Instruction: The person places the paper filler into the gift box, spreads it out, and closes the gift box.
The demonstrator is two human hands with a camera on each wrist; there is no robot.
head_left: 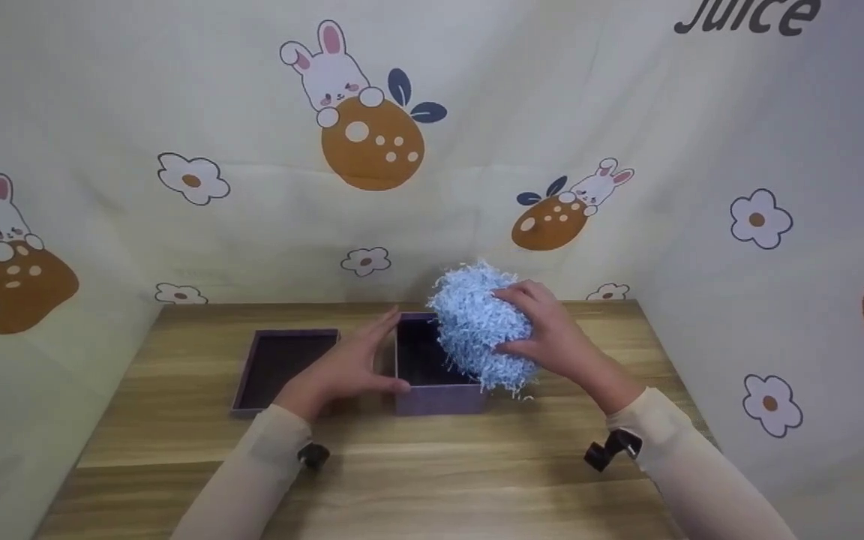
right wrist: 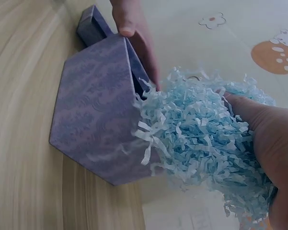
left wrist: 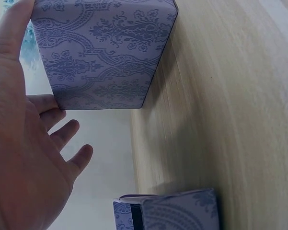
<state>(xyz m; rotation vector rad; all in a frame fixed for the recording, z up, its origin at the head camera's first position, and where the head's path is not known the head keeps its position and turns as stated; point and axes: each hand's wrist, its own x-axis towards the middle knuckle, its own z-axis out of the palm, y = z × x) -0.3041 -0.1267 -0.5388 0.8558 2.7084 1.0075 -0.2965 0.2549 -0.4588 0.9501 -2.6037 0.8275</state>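
Shreds (head_left: 477,330) were pinched in the right grip (head_left: 561,339), by the box's mouth (head_left: 421,352). Left grip (head_left: 348,363) was pretty wide, touching the box (head_left: 439,401).

A cloth-walled tabletop booth around you; whether in a home or a studio, you cannot tell.
Beneath your fingers (head_left: 522,300) lies a brown wood-grain rectangular table (head_left: 402,487); beyond them and to both sides hangs pale cream fabric (head_left: 214,67), printed with white rabbits (head_left: 333,81), orange spotted fruits (head_left: 372,166) and white flowers (head_left: 775,217).
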